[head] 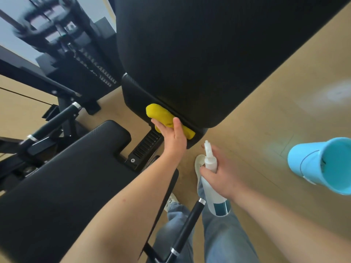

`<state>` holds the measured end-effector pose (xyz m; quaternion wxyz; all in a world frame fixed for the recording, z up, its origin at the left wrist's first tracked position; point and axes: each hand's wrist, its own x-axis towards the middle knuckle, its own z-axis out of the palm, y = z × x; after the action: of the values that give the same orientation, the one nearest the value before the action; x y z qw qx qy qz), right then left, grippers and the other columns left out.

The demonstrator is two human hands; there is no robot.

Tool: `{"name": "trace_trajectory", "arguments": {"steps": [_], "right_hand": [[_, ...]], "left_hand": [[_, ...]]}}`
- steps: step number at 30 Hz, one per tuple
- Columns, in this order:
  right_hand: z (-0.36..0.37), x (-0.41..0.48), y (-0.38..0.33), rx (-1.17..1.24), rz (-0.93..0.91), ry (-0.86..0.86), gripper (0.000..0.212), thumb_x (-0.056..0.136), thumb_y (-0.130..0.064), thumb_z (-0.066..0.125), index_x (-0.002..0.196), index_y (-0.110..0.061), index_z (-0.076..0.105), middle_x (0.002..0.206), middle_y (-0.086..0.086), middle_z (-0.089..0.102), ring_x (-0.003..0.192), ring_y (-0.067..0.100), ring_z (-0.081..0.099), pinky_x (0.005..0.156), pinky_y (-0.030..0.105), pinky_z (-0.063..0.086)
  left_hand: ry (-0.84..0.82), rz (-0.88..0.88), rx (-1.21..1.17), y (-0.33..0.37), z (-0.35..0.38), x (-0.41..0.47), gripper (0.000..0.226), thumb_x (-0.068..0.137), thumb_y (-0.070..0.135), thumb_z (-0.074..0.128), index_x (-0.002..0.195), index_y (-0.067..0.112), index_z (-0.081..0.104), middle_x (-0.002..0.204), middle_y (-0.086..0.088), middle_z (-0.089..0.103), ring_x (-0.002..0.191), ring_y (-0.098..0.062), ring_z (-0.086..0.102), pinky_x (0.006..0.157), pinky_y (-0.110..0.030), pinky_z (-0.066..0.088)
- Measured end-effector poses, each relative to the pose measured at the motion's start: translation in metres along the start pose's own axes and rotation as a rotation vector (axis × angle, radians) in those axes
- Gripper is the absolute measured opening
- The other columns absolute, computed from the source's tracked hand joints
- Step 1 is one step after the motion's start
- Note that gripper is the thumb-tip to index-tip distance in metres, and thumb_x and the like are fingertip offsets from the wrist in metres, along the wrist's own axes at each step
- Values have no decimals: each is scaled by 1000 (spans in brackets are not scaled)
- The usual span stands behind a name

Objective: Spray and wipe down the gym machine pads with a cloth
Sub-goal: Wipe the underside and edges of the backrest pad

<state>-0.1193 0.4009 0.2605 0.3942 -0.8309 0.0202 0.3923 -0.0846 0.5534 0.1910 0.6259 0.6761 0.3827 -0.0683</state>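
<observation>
Both engaged: left hand (173, 138) flat on cloth (161, 114); right hand (225, 173) grips bottle (213, 196), nozzle toward pad (190, 69).

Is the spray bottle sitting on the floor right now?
No: the right hand grips the spray bottle, holding it up above the floor.

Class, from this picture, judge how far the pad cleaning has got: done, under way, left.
Done: no pad shows wet streaks, so unclear. Under way: left hand presses the cloth on the lower edge of the back pad; right hand grips the bottle. Left: probably the seat pad, untouched here.
</observation>
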Motion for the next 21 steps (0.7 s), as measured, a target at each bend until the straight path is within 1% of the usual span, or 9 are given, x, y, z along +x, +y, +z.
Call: {"name": "trace_trajectory", "arguments": {"steps": [2, 5, 7, 9, 11, 16, 18, 20, 21], "right_hand": [[1, 5, -2, -22, 1, 7, 38, 97, -24, 65, 123, -39, 43, 108, 6, 63, 95, 28, 63, 79, 35, 56], [2, 12, -4, -57, 24, 25, 45, 99, -26, 65, 132, -40, 37, 97, -8, 58, 86, 20, 62, 65, 21, 49], [1, 14, -7, -72, 6, 36, 46, 98, -25, 65, 133, -39, 38, 96, -13, 56, 86, 16, 62, 62, 14, 43], [1, 13, -10, -59, -22, 31, 46, 97, -23, 65, 131, -41, 39, 96, -12, 56, 86, 4, 61, 55, 9, 43], [3, 12, -12, -61, -39, 15, 47, 96, -22, 66, 132, -40, 41, 94, -11, 55, 83, -5, 59, 56, 6, 44], [10, 11, -9, -51, -47, -4, 43, 96, -19, 69, 127, -35, 45, 91, -7, 55, 81, -8, 58, 59, 4, 45], [12, 8, -9, -33, -60, -28, 44, 96, -20, 68, 126, -41, 44, 94, -7, 56, 85, -2, 61, 59, 7, 47], [13, 6, -10, -22, -66, -72, 52, 97, -25, 68, 123, -58, 38, 102, -9, 58, 94, 13, 64, 66, 12, 50], [14, 5, -11, -33, -69, -90, 55, 97, -27, 68, 119, -66, 36, 104, -10, 59, 97, 18, 64, 71, 16, 53]], "left_hand": [[34, -54, -1, 1, -8, 22, 85, 104, 59, 26, 154, 25, -33, 170, 2, -18, 158, -24, 0, 125, -42, 6], [75, -105, -31, -2, -23, 44, 85, 102, 63, 25, 157, 25, -29, 171, 2, -13, 158, -27, 4, 127, -48, 8], [81, -89, -39, -1, -24, 42, 86, 102, 63, 27, 157, 26, -28, 171, 3, -15, 158, -26, 1, 128, -49, 7], [71, 37, 7, 4, -26, 38, 88, 103, 61, 32, 155, 26, -31, 168, 6, -23, 158, -21, -6, 128, -46, 3], [81, 182, 52, 17, -31, 44, 89, 103, 59, 34, 154, 28, -31, 167, 9, -27, 157, -19, -12, 126, -41, 0], [164, 121, -12, 27, -38, 65, 82, 104, 60, 26, 159, 24, -24, 168, 6, -23, 157, -18, -12, 126, -41, -2], [151, -33, -51, 20, -43, 69, 80, 104, 61, 21, 159, 24, -23, 169, 4, -21, 157, -20, -8, 125, -40, -2], [98, -157, -39, 13, -51, 71, 80, 104, 63, 18, 159, 23, -22, 170, 1, -19, 158, -24, -6, 125, -41, -1], [65, -158, -15, 11, -54, 67, 81, 104, 62, 21, 159, 22, -23, 170, 1, -19, 158, -24, -5, 124, -39, -1]]}}
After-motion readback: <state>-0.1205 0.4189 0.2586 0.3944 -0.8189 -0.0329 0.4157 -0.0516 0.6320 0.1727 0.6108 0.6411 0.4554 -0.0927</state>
